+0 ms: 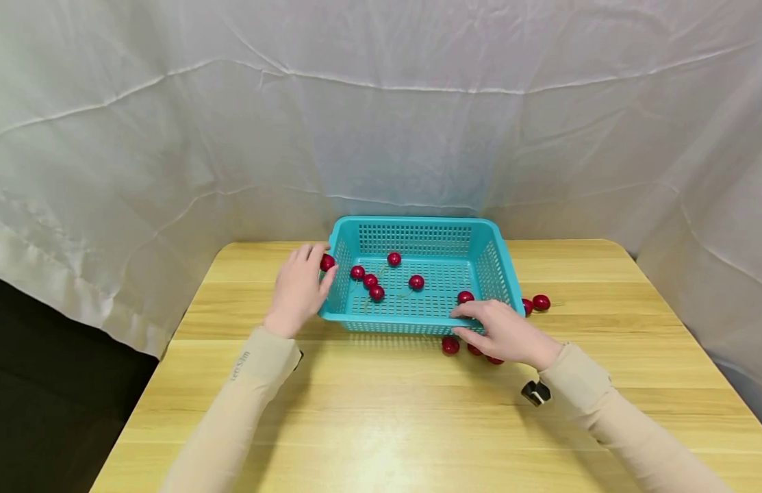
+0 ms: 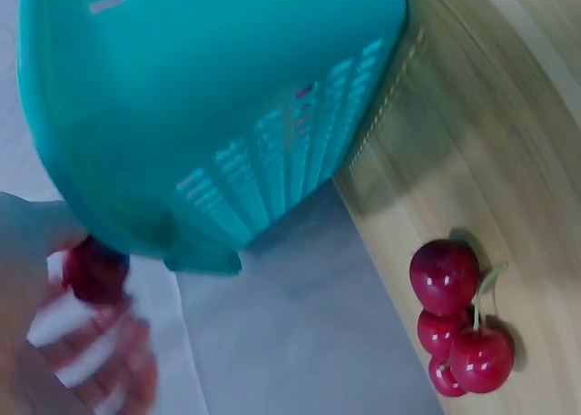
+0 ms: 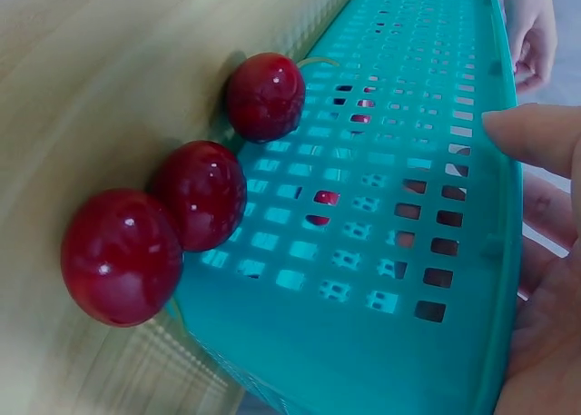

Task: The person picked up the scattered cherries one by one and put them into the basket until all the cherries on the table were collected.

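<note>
A turquoise perforated basket [image 1: 411, 320] stands on the wooden table with several red cherries in it, one of them a cherry [image 1: 416, 281] near its middle. At the basket's left rim, my left hand [image 1: 299, 284] holds a cherry [image 2: 95, 270] between thumb and fingers. My right hand [image 1: 504, 330] grips the front rim toward the right corner. Its thumb [image 3: 536, 138] lies along the outer wall, while the fingers reach inside over the rim, near another cherry [image 1: 465, 297].
Below my right hand, several cherries lie on the table, including a cherry [image 1: 450, 345] by the basket's front wall. Another cherry [image 1: 541, 302] lies right of the basket. In the left wrist view a cluster of cherries [image 2: 445, 277] rests near the table edge. A pale cloth [image 1: 405, 150] hangs behind.
</note>
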`<state>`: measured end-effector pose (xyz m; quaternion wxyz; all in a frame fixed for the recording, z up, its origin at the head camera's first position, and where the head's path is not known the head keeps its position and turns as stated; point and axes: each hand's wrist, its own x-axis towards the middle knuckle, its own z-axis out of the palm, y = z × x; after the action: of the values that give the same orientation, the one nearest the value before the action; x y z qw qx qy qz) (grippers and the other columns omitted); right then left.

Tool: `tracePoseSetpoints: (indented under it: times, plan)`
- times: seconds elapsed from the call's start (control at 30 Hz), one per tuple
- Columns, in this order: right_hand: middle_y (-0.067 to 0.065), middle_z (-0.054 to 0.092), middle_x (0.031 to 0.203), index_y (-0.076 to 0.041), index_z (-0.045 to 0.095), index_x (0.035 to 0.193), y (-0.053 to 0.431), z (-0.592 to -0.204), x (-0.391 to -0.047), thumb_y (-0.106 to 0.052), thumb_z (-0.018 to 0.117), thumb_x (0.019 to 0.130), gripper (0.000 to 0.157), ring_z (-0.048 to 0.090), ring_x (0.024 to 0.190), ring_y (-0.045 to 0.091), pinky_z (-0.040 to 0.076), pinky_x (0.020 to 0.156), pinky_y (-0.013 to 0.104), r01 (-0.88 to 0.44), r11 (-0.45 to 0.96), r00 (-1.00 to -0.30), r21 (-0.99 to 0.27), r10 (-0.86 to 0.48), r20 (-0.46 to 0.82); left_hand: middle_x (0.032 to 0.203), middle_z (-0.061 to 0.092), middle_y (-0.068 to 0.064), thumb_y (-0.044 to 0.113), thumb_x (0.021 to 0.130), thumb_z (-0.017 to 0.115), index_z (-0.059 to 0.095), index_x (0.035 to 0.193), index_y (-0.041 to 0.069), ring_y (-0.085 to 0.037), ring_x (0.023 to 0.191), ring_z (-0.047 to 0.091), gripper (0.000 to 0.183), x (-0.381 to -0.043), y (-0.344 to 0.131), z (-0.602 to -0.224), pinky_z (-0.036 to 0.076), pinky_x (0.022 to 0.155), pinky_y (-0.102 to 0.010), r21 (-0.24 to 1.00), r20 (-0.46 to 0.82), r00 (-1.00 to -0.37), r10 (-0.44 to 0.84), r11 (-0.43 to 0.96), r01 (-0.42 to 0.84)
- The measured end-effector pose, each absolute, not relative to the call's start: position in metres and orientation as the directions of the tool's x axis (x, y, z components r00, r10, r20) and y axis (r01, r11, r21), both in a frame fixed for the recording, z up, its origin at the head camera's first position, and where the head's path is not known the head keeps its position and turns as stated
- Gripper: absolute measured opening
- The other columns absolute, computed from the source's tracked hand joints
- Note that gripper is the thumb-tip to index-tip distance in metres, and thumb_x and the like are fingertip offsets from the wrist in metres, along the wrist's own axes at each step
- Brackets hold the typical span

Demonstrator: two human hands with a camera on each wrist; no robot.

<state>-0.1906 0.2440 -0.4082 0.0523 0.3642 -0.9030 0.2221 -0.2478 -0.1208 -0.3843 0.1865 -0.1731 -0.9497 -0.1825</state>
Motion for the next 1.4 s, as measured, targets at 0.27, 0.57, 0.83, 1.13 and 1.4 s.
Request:
tracePoseSetpoints:
  times: [0.27,0.57,0.83,1.13,1.4]
  plan:
    - [0.005,0.076,0.110,-0.006,0.073,0.115,0.245,-0.410,-0.190,-0.020,0.074,0.092,0.027,0.073,0.099,0.019,0.059,0.089,0.040,-0.677,0.644,-0.733,-0.356,-0.630,0.256,0.167,0.028,-0.009,0.030,0.094,0.072,0.031,0.159,0.019,-0.037,0.153,0.029,0.078,-0.248,-0.114,-0.391,0.031,0.119,-0.061,0.300,0.399,-0.813,0.424,0.778,0.552]
    - [0.002,0.076,0.106,-0.009,0.073,0.110,0.260,-0.415,-0.187,-0.019,0.076,0.090,0.023,0.071,0.096,0.018,0.060,0.087,0.040,-0.673,0.650,-0.740,-0.354,-0.582,0.338,0.164,0.034,-0.009,0.036,0.101,0.059,0.040,0.155,0.019,-0.036,0.151,0.035,0.060,-0.241,-0.109,-0.404,0.030,0.121,-0.058,0.274,0.368,-0.806,0.463,0.775,0.570]
    - [0.009,0.072,0.108,-0.004,0.071,0.106,0.287,-0.422,-0.185,0.004,0.072,0.084,0.023,0.067,0.100,0.023,0.043,0.096,0.007,-0.690,0.629,-0.688,-0.359,-0.414,0.596,0.148,0.056,-0.009,0.043,0.099,0.057,0.060,0.138,0.016,-0.031,0.134,0.056,0.047,-0.231,-0.094,-0.415,0.046,0.110,-0.053,0.146,0.378,-0.765,0.522,0.782,0.606]
    - [0.021,0.068,0.116,0.005,0.068,0.110,0.318,-0.428,-0.191,0.010,0.064,0.084,0.027,0.061,0.091,0.022,0.040,0.085,0.005,-0.585,0.710,-0.711,-0.391,-0.218,0.668,0.110,0.076,-0.004,0.052,0.097,0.053,0.071,0.118,0.015,-0.023,0.093,0.074,0.046,-0.223,-0.091,-0.432,0.060,0.078,-0.037,-0.001,0.417,-0.702,0.578,0.772,0.635]
    - [0.025,0.062,0.121,0.006,0.063,0.119,0.344,-0.435,-0.199,0.007,0.064,0.085,0.035,0.062,0.104,0.038,0.053,0.082,0.035,-0.474,0.784,-0.805,-0.401,-0.201,0.558,0.056,0.056,0.006,0.057,0.095,0.055,0.062,0.072,0.018,-0.010,0.047,0.049,0.046,-0.222,-0.094,-0.433,0.033,0.046,-0.020,-0.067,0.404,-0.656,0.638,0.736,0.674]
